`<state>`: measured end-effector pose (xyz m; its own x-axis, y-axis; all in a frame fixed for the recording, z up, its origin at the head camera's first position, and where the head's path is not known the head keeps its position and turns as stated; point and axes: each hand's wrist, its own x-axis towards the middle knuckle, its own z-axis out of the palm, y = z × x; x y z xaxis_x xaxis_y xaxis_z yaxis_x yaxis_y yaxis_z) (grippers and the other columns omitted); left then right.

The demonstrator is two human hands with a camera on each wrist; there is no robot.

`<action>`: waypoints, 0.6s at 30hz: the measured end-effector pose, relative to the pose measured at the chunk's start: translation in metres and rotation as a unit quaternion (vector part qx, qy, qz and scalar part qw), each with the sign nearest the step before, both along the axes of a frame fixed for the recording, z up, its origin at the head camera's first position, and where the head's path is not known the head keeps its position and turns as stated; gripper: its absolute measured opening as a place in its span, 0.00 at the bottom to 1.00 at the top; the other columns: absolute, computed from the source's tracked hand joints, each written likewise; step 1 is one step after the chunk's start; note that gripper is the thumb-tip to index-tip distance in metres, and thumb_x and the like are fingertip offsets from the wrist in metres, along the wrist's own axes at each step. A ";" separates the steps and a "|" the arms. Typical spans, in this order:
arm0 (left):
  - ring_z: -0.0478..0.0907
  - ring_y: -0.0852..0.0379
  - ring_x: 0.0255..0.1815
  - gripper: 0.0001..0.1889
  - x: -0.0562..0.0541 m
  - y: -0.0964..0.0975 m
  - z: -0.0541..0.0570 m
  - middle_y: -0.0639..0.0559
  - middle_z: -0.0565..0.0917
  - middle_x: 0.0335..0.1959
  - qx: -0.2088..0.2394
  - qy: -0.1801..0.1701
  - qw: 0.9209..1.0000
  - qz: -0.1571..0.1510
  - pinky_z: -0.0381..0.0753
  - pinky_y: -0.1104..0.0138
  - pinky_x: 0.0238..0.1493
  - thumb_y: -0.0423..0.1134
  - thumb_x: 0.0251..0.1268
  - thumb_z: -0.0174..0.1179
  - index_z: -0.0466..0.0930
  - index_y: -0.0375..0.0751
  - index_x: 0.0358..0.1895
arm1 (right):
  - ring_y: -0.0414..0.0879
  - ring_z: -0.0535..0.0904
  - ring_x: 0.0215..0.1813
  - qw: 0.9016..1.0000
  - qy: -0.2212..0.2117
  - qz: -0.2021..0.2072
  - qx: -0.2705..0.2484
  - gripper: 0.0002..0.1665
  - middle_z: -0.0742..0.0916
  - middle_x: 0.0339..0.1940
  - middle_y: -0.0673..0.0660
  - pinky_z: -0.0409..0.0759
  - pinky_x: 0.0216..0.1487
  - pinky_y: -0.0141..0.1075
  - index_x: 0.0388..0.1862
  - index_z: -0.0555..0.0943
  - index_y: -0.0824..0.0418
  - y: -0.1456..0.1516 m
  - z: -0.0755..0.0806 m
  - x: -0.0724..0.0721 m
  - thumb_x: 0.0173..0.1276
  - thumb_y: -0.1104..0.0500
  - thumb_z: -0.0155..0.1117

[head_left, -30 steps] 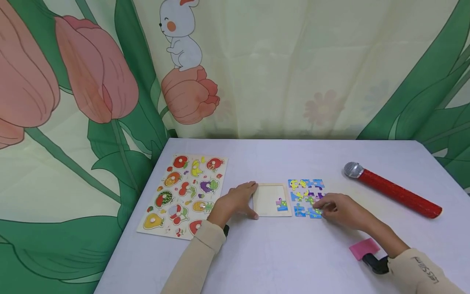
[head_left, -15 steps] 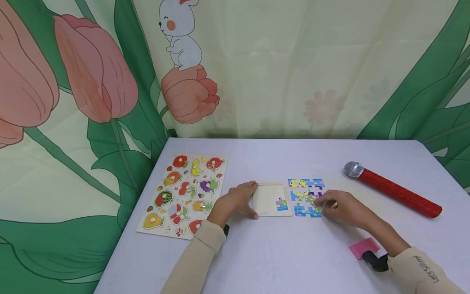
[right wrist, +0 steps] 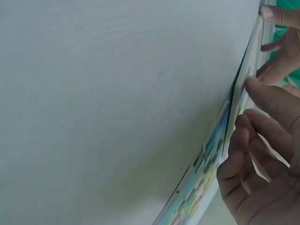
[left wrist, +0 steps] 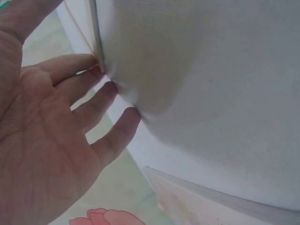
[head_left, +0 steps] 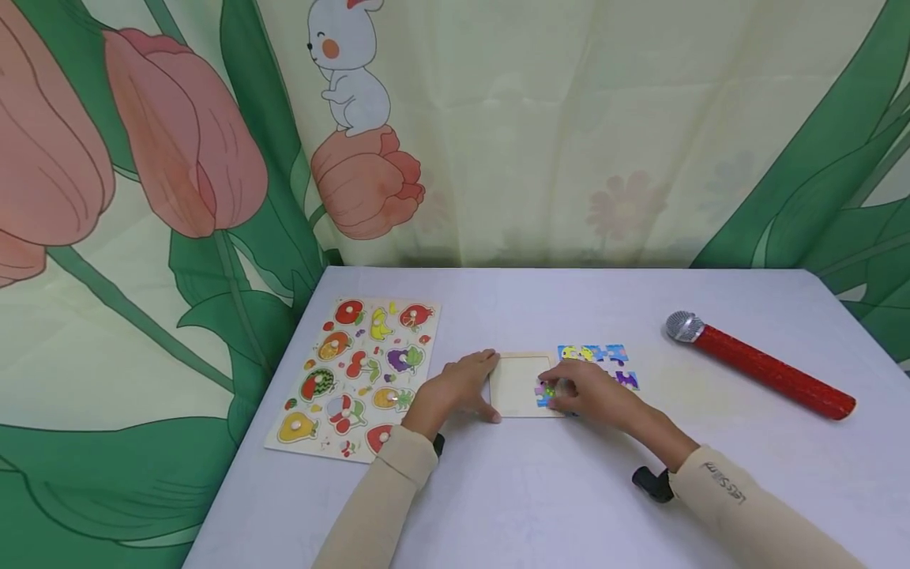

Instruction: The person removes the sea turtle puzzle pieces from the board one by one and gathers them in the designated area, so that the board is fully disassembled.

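A shallow wooden puzzle tray (head_left: 515,387) lies on the table. My left hand (head_left: 458,387) steadies its left side, thumb at the near corner and fingers at the far one. In the left wrist view those fingers (left wrist: 101,105) are extended and spread, the tips at the tray edge and on the tabletop. Over the tray's right side my right hand (head_left: 593,393) pinches a small jigsaw piece, mostly hidden by the fingertips. Beside it in the tray sits a purple, green and blue jigsaw piece (head_left: 543,401). More jigsaw pieces (head_left: 593,352) lie just right of the tray, partly under the right hand.
A fruit peg puzzle board (head_left: 355,379) lies at the left of the table. A red microphone (head_left: 768,371) with a silver head lies slantwise at the right. Behind the table's far edge hangs a curtain (head_left: 526,158) printed with tulips and a rabbit.
My right hand has moved left from the loose pieces to the tray with a jigsaw piece. A purple piece has shifted slightly right. The forearm now covers the pink item. My left hand stays put.
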<state>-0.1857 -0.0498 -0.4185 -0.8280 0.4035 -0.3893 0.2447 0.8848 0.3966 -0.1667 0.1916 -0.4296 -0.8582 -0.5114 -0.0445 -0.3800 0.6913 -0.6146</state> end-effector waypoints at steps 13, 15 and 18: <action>0.53 0.52 0.82 0.53 0.002 0.002 0.000 0.52 0.58 0.82 -0.001 0.000 1.000 0.000 0.58 0.49 0.77 0.46 0.54 0.80 0.57 0.45 0.82 | 0.44 0.77 0.42 0.999 0.001 -0.008 0.051 0.21 0.87 0.43 0.53 0.81 0.47 0.40 0.52 0.86 0.68 -0.008 -0.006 -0.007 0.59 0.63 0.79; 0.53 0.52 0.82 0.53 0.002 0.002 0.000 0.52 0.58 0.82 0.000 -0.002 1.000 0.000 0.58 0.49 0.77 0.46 0.54 0.80 0.57 0.45 0.82 | 0.45 0.78 0.43 0.998 -0.001 -0.012 0.055 0.22 0.87 0.43 0.54 0.82 0.50 0.42 0.51 0.86 0.68 -0.009 -0.006 -0.008 0.59 0.63 0.79; 0.53 0.52 0.82 0.54 0.001 0.002 -0.001 0.52 0.57 0.82 0.000 -0.004 1.000 0.001 0.58 0.49 0.77 0.46 0.54 0.80 0.57 0.45 0.82 | 0.46 0.79 0.43 0.998 -0.009 -0.018 0.057 0.22 0.87 0.42 0.53 0.82 0.51 0.44 0.51 0.86 0.68 -0.010 -0.006 -0.008 0.58 0.63 0.80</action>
